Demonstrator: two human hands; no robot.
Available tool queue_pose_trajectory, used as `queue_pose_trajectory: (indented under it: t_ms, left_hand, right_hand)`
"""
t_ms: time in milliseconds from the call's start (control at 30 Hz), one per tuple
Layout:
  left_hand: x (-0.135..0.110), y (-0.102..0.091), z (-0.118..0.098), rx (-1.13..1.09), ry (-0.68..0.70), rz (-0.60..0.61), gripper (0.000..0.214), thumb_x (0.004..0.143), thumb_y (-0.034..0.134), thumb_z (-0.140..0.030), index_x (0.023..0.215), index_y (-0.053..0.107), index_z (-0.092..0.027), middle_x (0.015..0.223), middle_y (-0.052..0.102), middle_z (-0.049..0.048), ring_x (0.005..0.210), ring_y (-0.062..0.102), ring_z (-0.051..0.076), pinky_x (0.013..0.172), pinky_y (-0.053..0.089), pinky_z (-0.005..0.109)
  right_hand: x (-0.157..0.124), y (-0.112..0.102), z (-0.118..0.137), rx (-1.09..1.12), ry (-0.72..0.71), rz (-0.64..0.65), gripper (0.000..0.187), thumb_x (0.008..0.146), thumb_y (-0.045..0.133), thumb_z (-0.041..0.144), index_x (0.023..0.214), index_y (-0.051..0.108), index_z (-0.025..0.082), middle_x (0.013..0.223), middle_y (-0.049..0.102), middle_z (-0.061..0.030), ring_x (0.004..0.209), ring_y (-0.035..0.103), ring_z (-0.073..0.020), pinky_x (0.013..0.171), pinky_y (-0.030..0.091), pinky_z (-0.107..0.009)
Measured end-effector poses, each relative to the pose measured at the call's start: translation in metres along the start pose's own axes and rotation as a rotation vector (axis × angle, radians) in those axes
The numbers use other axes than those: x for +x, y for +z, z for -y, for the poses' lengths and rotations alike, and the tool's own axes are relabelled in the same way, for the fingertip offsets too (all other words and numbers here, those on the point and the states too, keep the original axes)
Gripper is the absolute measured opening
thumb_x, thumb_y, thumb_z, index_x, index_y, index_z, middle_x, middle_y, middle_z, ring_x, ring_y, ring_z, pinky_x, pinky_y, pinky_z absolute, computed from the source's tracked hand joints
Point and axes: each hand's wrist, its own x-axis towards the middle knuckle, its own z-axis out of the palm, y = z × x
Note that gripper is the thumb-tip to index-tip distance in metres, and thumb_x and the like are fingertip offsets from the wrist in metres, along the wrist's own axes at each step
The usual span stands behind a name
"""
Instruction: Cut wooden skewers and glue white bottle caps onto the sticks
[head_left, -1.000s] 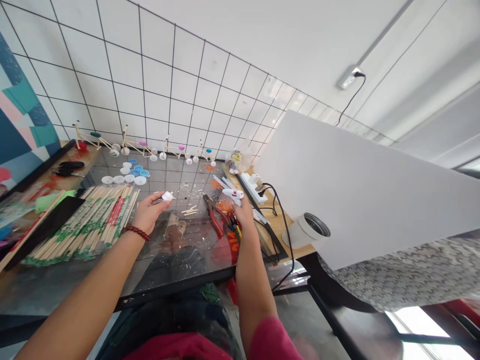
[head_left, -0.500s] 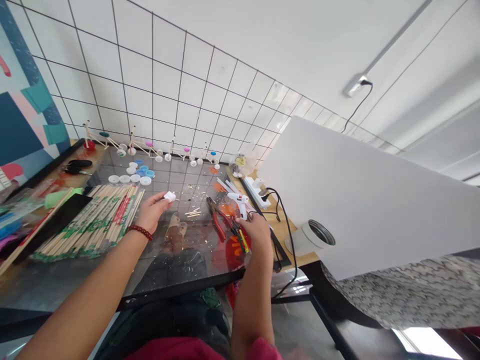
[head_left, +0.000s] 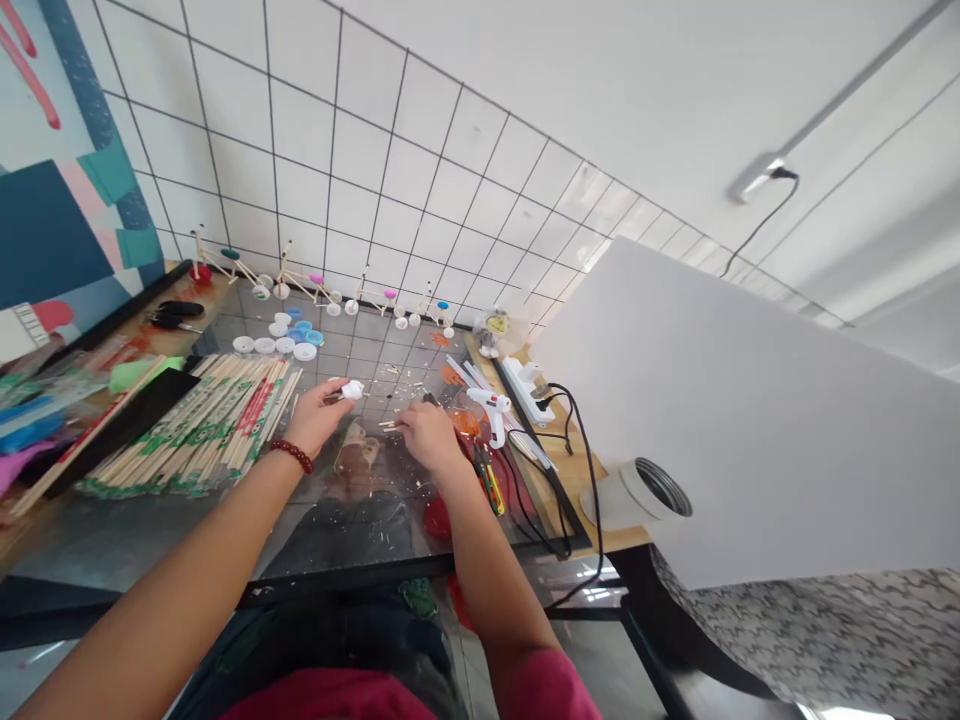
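Observation:
My left hand (head_left: 319,415), with a beaded bracelet at the wrist, pinches a small white plastic piece (head_left: 352,389) that looks like a bottle cap. To its right, my right hand (head_left: 429,435) reaches down to the glass tabletop, fingers bent together at some short cut wooden sticks (head_left: 387,426). Whether a stick is in those fingers is hidden. The white hot glue gun (head_left: 492,408) stands beyond my right hand, beside the cutter with a yellow-green handle (head_left: 491,487). Red-handled pliers are mostly covered by my right hand and forearm.
Bundled wooden chopsticks (head_left: 202,425) lie at left, with white and blue caps (head_left: 285,345) behind them. Several small stick-and-cap models (head_left: 356,300) line the wire grid. At right are a power strip (head_left: 527,390), looping black cords (head_left: 596,490) and a white cylinder (head_left: 634,495).
My right hand has left the glue gun and moved left to the short sticks; the glue gun stays standing. My left hand still holds the white piece. The head view has shifted slightly.

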Motion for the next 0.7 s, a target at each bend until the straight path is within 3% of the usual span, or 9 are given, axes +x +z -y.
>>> queue_pose_trajectory:
  t_ms: [200,367,533,700]
  left_hand:
    - [-0.004,0.003,-0.003,0.025,-0.026,0.016,0.055,0.047,0.087,-0.028,0.1,0.077,-0.016,0.097,0.076,0.0094,0.091,0.067,0.023,0.088,0.052,0.036]
    - [-0.004,0.002,-0.003,0.069,0.001,0.051,0.057,0.047,0.088,-0.032,0.1,0.077,-0.015,0.095,0.076,0.0092,0.092,0.067,0.024,0.088,0.052,0.037]
    - [-0.006,0.0,-0.004,0.245,0.091,0.099,0.049,0.05,0.087,-0.033,0.095,0.078,-0.015,0.088,0.075,0.0088,0.086,0.068,0.025,0.087,0.052,0.04]
    - [-0.006,0.0,-0.004,0.222,0.094,0.124,0.046,0.048,0.086,-0.028,0.092,0.078,-0.016,0.088,0.076,0.0087,0.088,0.069,0.026,0.09,0.052,0.041]
  right_hand:
    - [-0.002,0.014,-0.004,0.074,0.037,-0.004,0.016,0.093,0.056,0.019,0.096,0.072,0.02,0.102,0.069,-0.0098,0.098,0.061,-0.0242,0.082,0.043,-0.033]
    - [0.003,0.023,-0.001,0.28,0.124,-0.199,0.017,0.095,0.05,0.017,0.102,0.066,0.018,0.103,0.068,-0.0104,0.098,0.059,-0.0236,0.086,0.044,-0.034]
    - [0.007,0.038,0.007,0.541,0.074,-0.331,0.016,0.093,0.052,0.016,0.1,0.066,0.019,0.099,0.068,-0.006,0.09,0.062,-0.0181,0.083,0.047,-0.028]
    - [0.009,0.048,0.013,0.606,0.023,-0.325,0.018,0.086,0.057,0.013,0.098,0.068,0.02,0.092,0.067,-0.0029,0.08,0.061,-0.0153,0.077,0.048,-0.025]
